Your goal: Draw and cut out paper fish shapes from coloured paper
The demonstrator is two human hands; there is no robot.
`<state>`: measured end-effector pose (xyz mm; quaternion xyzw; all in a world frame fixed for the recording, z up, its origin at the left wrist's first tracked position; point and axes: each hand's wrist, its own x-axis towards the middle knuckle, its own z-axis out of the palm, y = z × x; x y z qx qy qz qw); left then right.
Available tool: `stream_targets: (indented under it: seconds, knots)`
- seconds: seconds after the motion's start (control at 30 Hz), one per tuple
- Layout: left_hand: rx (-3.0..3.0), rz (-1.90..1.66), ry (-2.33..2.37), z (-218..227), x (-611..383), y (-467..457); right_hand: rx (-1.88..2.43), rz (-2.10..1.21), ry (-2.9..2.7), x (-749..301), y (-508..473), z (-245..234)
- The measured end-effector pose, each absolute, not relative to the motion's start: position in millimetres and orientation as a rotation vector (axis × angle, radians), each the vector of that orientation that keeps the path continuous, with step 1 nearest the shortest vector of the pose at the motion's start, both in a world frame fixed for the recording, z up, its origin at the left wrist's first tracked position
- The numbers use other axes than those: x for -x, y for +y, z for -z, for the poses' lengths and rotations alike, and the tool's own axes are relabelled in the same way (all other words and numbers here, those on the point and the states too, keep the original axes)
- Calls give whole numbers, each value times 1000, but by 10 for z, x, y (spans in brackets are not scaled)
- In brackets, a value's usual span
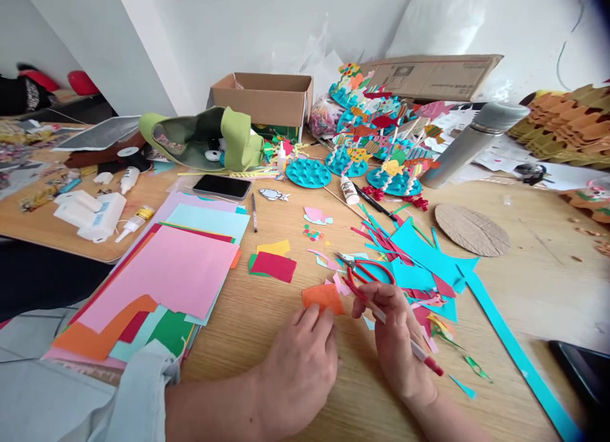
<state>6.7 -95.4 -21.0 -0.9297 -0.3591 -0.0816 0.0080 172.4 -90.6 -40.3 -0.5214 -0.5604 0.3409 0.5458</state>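
Note:
My left hand (298, 362) pinches the lower edge of a small piece of orange paper (323, 298) on the wooden table (524, 289). My right hand (393, 337) grips a slim pen with a red end (403, 331), its tip pointing up and left beside the orange paper. Just beyond both hands, red-handled scissors (366, 270) lie on the table among teal paper scraps (424, 258). Their blades point left. Small pink paper scraps (340, 283) lie next to the orange piece.
A stack of coloured card (157, 270) lies left of my hands. Behind stand a black phone (222, 187), a cardboard box (262, 99), teal suction-cup bases with paper fish (309, 173), a steel flask (471, 143) and a cardboard disc (471, 229).

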Motion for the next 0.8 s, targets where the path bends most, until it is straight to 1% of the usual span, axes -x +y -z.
stream_targets:
  seconds: [0.13,0.33,0.5,0.6,0.67,0.8]
  knots:
    - [2801,271,-1314,211,-72,-932,1294,-862,-1358,-1768,-888,422]
    - [2816,147,-1271,212,-72,-976,1375,-850,-1506,-1782,-850,428]
    - [2852,89,-1293,169,-66,-1000,1473,-732,-1633,-1771,-821,415]
    - [2870,84,-1282,174,-74,-1011,1447,-676,-1627,-1772,-849,393]
    - [2869,89,-1261,189,-82,-1029,1417,-713,-1571,-1757,-874,372]
    - [2792,112,-1219,229,-87,-1082,1350,-951,-1428,-1672,-905,331]
